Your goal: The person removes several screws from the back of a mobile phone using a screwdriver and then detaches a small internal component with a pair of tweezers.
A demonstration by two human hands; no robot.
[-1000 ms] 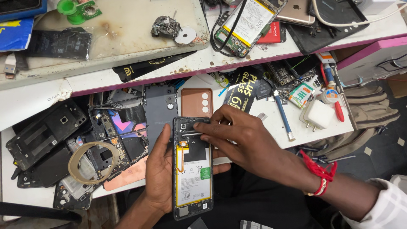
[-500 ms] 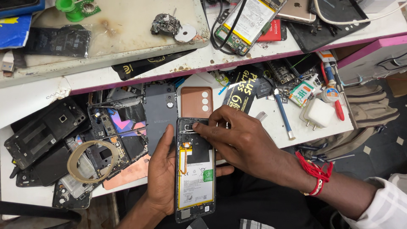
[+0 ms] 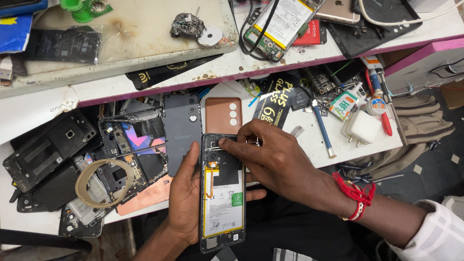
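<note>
Our left hand [image 3: 186,205] cradles the opened black phone with its white battery [image 3: 223,193], grip closed around it. Our right hand [image 3: 273,162] pinches a thin metal tool [image 3: 249,141] at the phone's top end.

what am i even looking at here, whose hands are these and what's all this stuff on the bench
This is one view from a camera worn on a person's head, looking down at their own two bare hands. The left hand cradles an opened phone with its back off, so the white battery shows. The right hand, with a red thread bracelet at the wrist, presses fingertips on the phone's top end. Whether it pinches a small tool is unclear. On the white bench lie phone back covers, dark frames, a tape roll, a white charger and a blue-handled tool.
</note>
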